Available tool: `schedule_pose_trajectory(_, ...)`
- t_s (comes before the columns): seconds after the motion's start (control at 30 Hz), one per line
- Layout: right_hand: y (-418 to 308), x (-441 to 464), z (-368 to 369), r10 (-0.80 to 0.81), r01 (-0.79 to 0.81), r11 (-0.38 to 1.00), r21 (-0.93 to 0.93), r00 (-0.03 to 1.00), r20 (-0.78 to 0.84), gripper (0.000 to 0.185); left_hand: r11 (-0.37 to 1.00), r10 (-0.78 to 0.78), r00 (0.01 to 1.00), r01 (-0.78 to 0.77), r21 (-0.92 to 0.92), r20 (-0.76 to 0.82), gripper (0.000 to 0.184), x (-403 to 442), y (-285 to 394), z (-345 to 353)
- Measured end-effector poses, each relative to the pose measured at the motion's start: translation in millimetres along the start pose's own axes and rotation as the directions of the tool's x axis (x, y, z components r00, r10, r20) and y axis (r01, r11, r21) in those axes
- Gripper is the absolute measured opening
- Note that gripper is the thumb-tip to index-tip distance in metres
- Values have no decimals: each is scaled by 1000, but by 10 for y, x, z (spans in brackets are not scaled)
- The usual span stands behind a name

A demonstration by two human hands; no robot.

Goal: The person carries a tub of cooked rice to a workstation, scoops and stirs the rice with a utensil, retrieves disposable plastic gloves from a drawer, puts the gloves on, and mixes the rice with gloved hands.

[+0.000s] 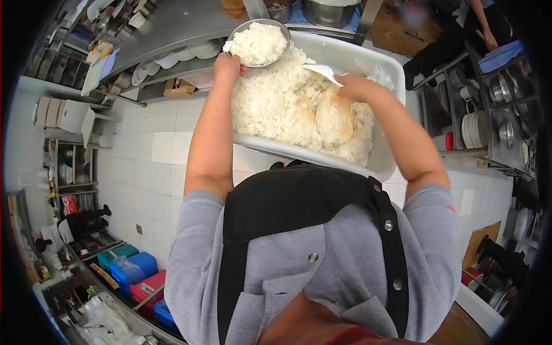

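Observation:
A round metal bowl (283,56) heaped with white rice is held at its left rim by my left hand (229,66), fingers closed on it. The bowl is over the far left corner of a large white tub (386,68). Rice (270,106) fills much of the tub, with browned patches toward the right. My right hand (357,88) is closed round the handle end of a white paddle (323,71). The paddle's blade points left, above the rice and close to the bowl.
A steel counter (172,26) with stacked white plates (167,60) beneath stands at the far left. Shelves with plates (471,129) and pans are at right, near another person's arm (483,23). A person (60,230) is at far left. Colored bins (135,267) sit lower left.

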State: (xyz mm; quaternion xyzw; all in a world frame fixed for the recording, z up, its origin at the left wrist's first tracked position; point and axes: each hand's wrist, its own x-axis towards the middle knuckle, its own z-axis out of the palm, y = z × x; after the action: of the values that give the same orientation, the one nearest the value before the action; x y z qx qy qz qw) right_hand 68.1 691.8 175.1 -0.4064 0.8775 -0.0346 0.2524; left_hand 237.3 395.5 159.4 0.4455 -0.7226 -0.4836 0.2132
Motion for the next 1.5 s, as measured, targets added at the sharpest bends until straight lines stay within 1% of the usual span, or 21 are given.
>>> schedule_pose_trajectory(0.03,-17,-148,-192,2,-2,1000,2,1000,-5,52,1000,5,1000,-5,1,1,24,22,-6,-4)
schedule_pose_trajectory(0.1,-76,-496,-606,145,-127,989,-80,948,285,54,999,14,998,-16,36,54,23,49,-17,-18)
schedule_pose_trajectory(0.17,198,-505,-708,21,40,969,-245,970,241,56,999,16,999,-17,35,46,24,20,12,-28)
schedule_pose_trajectory(0.2,130,-593,-807,18,42,968,-246,971,239,56,999,14,999,-16,35,39,24,1,30,-30)
schedule_pose_trajectory(0.27,-103,-911,-1039,63,-11,921,-390,991,120,56,999,15,999,-16,42,35,24,-38,70,-38)
schedule_pose_trajectory(0.33,-138,-895,-980,58,-28,924,-381,996,65,52,999,14,999,-16,52,34,24,-34,49,-44)
schedule_pose_trajectory(0.4,-66,-717,-765,-160,119,942,-313,981,-107,49,998,30,998,-33,54,54,23,4,32,-42)
schedule_pose_trajectory(0.43,-127,-685,-707,-160,119,943,-312,981,-108,49,998,31,998,-34,56,54,23,-36,67,-49)
schedule_pose_trajectory(0.5,-338,-605,-600,-84,92,930,-356,996,38,44,995,58,997,-62,74,57,22,-109,140,-63)
schedule_pose_trajectory(0.67,-393,-394,-134,-86,96,945,-314,995,45,43,997,24,999,-26,77,35,23,-113,125,-62)
schedule_pose_trajectory(0.77,-278,-214,153,-100,70,907,-416,994,-51,45,999,27,999,-28,22,18,24,-54,56,-23)
schedule_pose_trajectory(0.87,-49,-212,219,-65,41,940,-338,996,-59,45,998,50,998,-51,30,22,24,-71,89,-51)
schedule_pose_trajectory(0.93,50,-239,284,-3,-16,995,-103,983,-184,41,998,52,998,-54,45,30,24,-85,78,-55)
schedule_pose_trajectory(0.97,109,-248,274,-2,-16,995,-101,984,-177,41,997,54,998,-56,48,40,24,-68,71,-56)
schedule_pose_trajectory(1.03,99,-360,14,122,-108,968,225,991,-50,38,997,57,997,-59,48,50,24,-67,78,-56)
schedule_pose_trajectory(1.17,-75,-614,-362,243,-260,917,303,965,93,36,997,29,999,-30,66,20,24,-92,117,-39)
schedule_pose_trajectory(1.27,-39,-720,-462,242,-255,925,282,967,79,36,998,23,999,-25,56,34,24,-91,126,-56)
schedule_pose_trajectory(1.33,-42,-804,-526,185,-175,974,146,981,-55,37,998,16,999,-19,60,48,24,-84,109,-62)
schedule_pose_trajectory(1.37,-11,-798,-497,185,-175,974,146,981,-54,37,997,21,998,-25,66,52,24,-75,102,-60)
schedule_pose_trajectory(1.43,64,-739,-369,-36,-22,976,-216,965,-258,39,997,27,998,-31,71,55,25,-66,100,-62)
schedule_pose_trajectory(1.5,-23,-603,-227,-92,5,958,-286,952,-291,44,997,35,998,-39,70,61,25,-61,99,-62)
